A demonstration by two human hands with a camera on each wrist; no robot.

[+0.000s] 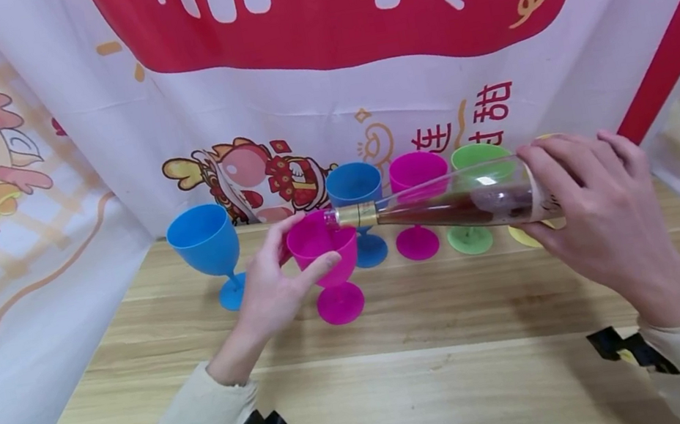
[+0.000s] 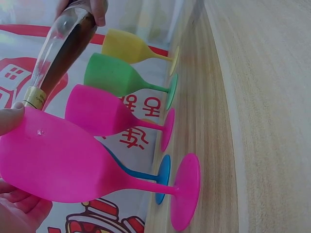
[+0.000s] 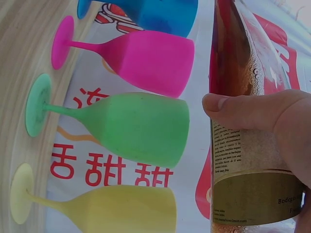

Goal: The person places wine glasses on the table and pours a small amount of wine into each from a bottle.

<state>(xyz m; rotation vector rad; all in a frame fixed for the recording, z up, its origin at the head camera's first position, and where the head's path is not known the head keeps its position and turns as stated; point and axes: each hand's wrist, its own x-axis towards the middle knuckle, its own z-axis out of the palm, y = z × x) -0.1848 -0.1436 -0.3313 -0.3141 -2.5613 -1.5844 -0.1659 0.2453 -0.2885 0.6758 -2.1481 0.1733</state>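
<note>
My left hand (image 1: pixel 268 286) holds a magenta goblet (image 1: pixel 342 277) round its bowl, the thumb across the near side. In the left wrist view this goblet (image 2: pixel 73 160) looks upright above its round foot. A glass bottle (image 1: pixel 446 208) with a gold collar and dark reddish liquid lies almost level in my right hand (image 1: pixel 608 221), its mouth at the goblet's rim. The right wrist view has the thumb pressed across the bottle's label (image 3: pixel 252 194). How much liquid is inside the goblet is hidden.
Behind stands a row of goblets: blue (image 1: pixel 354 184), magenta (image 1: pixel 418 170), green (image 1: pixel 471 236) and yellow (image 3: pixel 121 208), the last mostly covered by my right hand in the head view. Another blue goblet (image 1: pixel 204 241) is at the left. A printed cloth (image 1: pixel 324 111) hangs behind the wooden table (image 1: pixel 409 394).
</note>
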